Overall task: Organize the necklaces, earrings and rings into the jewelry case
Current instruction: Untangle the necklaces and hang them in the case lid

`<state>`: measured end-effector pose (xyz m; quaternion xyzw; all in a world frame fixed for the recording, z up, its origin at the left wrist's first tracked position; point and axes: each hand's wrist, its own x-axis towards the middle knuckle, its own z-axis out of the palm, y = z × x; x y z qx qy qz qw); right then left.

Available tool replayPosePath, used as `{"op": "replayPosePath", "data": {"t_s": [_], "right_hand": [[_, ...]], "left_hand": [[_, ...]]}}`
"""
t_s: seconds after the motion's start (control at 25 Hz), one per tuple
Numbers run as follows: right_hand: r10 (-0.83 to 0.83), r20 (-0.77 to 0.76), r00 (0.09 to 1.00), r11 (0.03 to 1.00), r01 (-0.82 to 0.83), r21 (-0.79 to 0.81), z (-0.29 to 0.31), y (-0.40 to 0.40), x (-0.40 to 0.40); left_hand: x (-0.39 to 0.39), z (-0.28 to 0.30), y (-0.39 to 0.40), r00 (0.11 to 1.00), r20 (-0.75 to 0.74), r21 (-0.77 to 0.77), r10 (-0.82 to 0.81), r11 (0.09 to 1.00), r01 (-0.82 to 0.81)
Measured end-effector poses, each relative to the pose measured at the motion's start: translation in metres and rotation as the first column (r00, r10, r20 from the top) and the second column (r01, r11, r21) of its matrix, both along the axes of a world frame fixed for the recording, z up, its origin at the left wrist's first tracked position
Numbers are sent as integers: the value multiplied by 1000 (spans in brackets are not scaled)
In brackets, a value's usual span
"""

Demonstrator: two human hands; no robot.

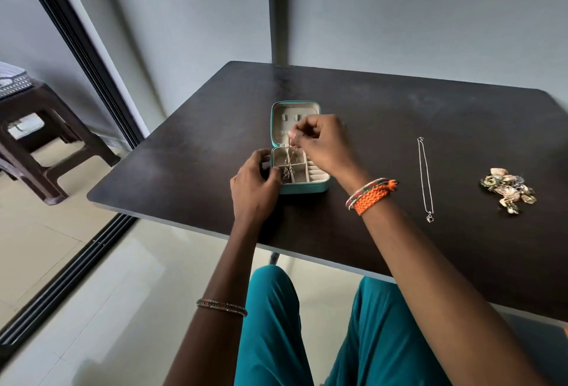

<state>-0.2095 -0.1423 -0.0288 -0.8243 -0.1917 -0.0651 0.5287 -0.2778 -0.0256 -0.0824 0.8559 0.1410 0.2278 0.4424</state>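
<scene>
A small teal jewelry case [307, 189] lies open on the dark table, its cream lid [284, 127] laid back. My right hand [322, 143] hovers over the case and pinches a thin chain necklace [288, 161], which hangs down into the front left compartment. My left hand [255, 184] grips the case's left front corner, fingertips at the dangling pendant. A second silver chain necklace [425, 176] lies stretched out on the table to the right. Farther right sits a heap of gold-toned earrings and rings [508, 189].
The dark table [368, 127] stands against a grey wall. A brown plastic stool [37, 139] stands on the tiled floor at the left, beyond a sliding-door track [67, 272]. My knees in teal trousers sit under the table's near edge.
</scene>
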Motion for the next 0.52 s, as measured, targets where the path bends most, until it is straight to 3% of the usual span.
{"op": "replayPosePath", "data": {"t_s": [0.12, 0.2, 0.4, 0.52], "right_hand": [[82, -48, 995, 989, -75, 129, 21, -4, 0], [101, -47, 994, 986, -94, 134, 35, -6, -6], [93, 80, 992, 992, -99, 74, 60, -14, -21], [-42, 208, 977, 991, 15, 133, 77, -34, -28]], "left_hand": [[1, -2, 5, 994, 56, -126, -99, 986, 105], [-2, 0, 5, 980, 92, -181, -178, 965, 192], [-9, 15, -12, 929, 166, -177, -331, 917, 358], [-17, 31, -23, 915, 274, -330, -295, 865, 378]]}}
